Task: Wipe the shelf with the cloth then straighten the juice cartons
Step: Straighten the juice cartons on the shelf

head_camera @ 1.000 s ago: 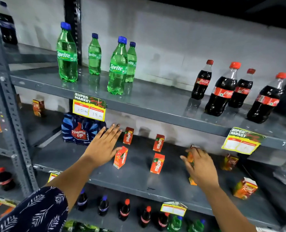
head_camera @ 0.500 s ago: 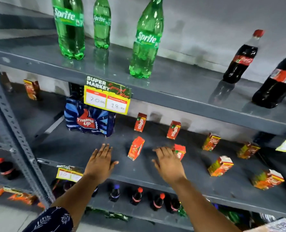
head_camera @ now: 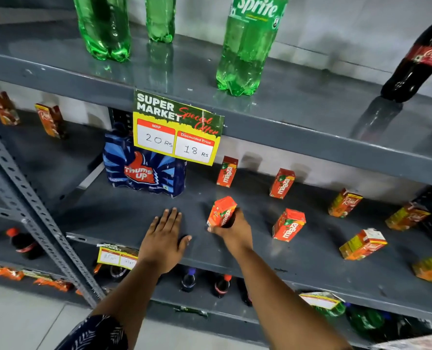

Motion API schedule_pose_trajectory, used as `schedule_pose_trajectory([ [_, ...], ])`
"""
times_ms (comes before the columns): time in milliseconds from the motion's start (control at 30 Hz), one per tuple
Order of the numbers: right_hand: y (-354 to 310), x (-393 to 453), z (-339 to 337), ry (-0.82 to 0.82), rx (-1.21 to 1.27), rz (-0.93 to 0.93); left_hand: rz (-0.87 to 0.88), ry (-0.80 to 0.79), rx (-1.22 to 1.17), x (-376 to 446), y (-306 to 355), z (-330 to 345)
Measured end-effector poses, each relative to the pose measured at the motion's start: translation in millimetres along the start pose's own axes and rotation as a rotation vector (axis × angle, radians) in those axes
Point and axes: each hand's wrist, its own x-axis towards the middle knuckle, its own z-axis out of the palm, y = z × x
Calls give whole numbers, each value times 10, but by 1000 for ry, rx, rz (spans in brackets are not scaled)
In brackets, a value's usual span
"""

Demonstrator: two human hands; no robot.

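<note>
Right grip (head_camera: 231,229): pinching a tilted orange juice carton (head_camera: 222,211).
Left grip (head_camera: 165,236): spread flat on the shelf (head_camera: 124,215).

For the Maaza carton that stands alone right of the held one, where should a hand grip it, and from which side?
Grip the front right Maaza carton across its two narrow side faces, near mid-height, coming from the open shelf edge in front. It stands upright but turned askew, with free space all around, so a twist should square it.
</note>
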Motion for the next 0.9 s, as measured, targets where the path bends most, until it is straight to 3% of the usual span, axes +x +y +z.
schedule_pose_trajectory([
  [267,-53,-148,203,248,-134,58,-14,-14,22,-3,22,-3],
  [467,-41,-182,218,253,-204,61,-11,-14,38,10,1,17],
  [567,116,-282,17,243,-96,1,-4,-15,39,9,-1,15],
  [667,409,-443,-322,401,16,-35,-10,-10,35,12,3,17],
  [800,716,-352,-818,741,121,128,-11,-19,37,9,0,6],
  [900,790,-74,-992,644,114,227,-18,-2,26,16,-7,16],
])
